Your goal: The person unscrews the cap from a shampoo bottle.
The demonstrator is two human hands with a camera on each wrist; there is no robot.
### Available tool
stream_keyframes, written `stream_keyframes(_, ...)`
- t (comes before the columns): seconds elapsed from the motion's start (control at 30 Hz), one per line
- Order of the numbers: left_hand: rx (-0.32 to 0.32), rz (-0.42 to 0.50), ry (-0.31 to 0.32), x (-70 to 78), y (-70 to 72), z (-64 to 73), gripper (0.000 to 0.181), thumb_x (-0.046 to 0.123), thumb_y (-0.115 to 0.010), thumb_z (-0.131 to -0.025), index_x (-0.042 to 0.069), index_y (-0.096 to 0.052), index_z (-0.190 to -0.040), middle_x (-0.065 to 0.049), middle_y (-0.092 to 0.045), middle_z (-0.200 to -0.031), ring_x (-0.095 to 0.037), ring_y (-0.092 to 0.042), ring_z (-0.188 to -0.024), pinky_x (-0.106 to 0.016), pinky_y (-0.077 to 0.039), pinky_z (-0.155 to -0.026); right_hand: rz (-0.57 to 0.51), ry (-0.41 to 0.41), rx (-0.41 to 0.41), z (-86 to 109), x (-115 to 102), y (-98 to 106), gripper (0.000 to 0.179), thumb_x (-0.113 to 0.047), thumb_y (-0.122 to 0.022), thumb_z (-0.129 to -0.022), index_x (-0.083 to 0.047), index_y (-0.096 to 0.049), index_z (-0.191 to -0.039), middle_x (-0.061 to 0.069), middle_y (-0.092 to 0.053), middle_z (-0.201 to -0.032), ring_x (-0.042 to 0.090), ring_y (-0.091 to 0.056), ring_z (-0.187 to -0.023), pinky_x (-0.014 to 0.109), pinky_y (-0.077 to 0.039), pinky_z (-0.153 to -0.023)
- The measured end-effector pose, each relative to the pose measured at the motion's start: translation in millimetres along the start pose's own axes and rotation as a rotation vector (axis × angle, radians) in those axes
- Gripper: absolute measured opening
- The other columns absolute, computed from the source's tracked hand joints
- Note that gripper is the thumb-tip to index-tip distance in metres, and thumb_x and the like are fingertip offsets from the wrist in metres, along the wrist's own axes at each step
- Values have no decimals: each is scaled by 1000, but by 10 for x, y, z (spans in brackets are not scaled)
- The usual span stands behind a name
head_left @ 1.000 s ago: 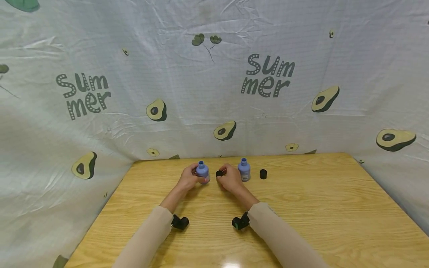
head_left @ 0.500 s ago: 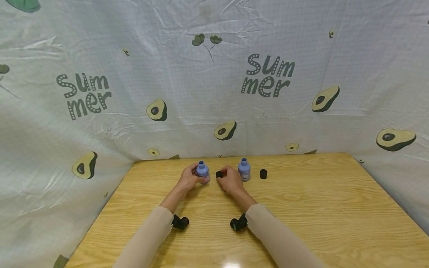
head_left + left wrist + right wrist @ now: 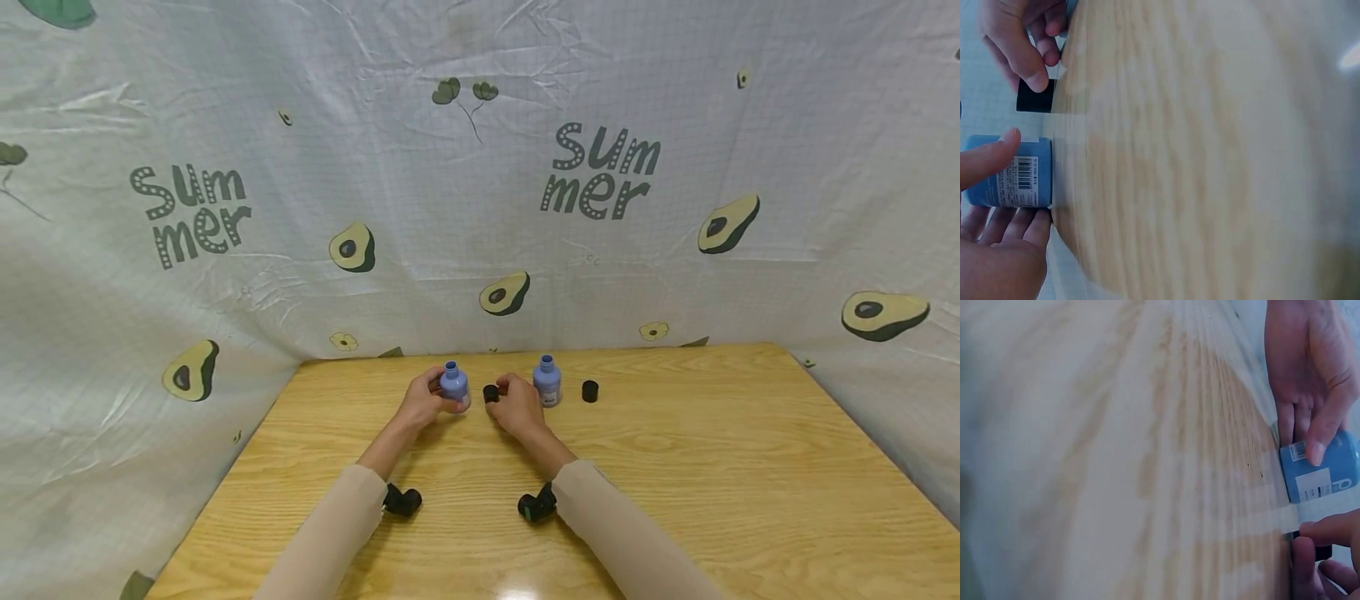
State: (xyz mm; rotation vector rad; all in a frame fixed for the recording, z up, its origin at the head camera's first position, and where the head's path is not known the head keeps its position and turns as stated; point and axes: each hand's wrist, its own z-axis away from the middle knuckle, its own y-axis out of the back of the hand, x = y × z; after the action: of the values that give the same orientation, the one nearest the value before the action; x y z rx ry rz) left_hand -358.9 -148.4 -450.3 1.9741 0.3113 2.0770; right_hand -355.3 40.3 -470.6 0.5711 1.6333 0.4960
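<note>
At the back of the table, my left hand (image 3: 418, 403) grips an upright, uncapped blue bottle (image 3: 454, 387) from its left side. The thumb lies across the front of the bottle, and the left wrist view shows its barcode label (image 3: 1017, 181). A short way to the right, my right hand (image 3: 519, 407) pinches a black bottle cap (image 3: 491, 393) between thumb and fingers, low at the tabletop. In the right wrist view the fingers partly cover this cap (image 3: 1322, 552). The cap is apart from the held bottle.
Just beyond my right hand stands a second open blue bottle (image 3: 547, 388). Another black cap (image 3: 590, 392) sits to its right on the wooden table (image 3: 720, 467). A white avocado-print cloth (image 3: 420, 192) hangs behind the table's back edge.
Almost nothing differs: my right forearm has shifted slightly left, while the fingers stay at the cap. My left hand and its bottle hold their place.
</note>
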Motion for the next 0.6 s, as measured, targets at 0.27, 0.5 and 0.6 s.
stream_keyframes(0.27,-11,-13,-22,-40,9,19,73,-8,-79,-81,0,-50,-148,-26,-54,-149,-43,-51,-140,-54,-38,-120,-38,-1,-75,140,-14,96,54,-5,-77,-82,2,-61,-133,18,-71,-119,36,-67,-112,49,-56,-94)
stream_keyframes(0.5,-27,-24,-26,-42,9,27,71,-8,-77,-84,1,-49,-149,-25,-55,-149,-42,-52,-140,-54,-38,-120,-42,65,-169,412,-97,336,61,-7,-77,-81,1,-57,-139,17,-69,-126,35,-65,-117,49,-54,-95)
stream_keyframes(0.6,-30,-14,-17,-28,25,21,76,-10,-76,-83,1,-46,-152,-25,-54,-150,-42,-52,-140,-54,-38,-120,-38,106,-209,545,-131,473,60,-9,-76,-82,0,-59,-138,16,-68,-129,34,-65,-114,47,-54,-93)
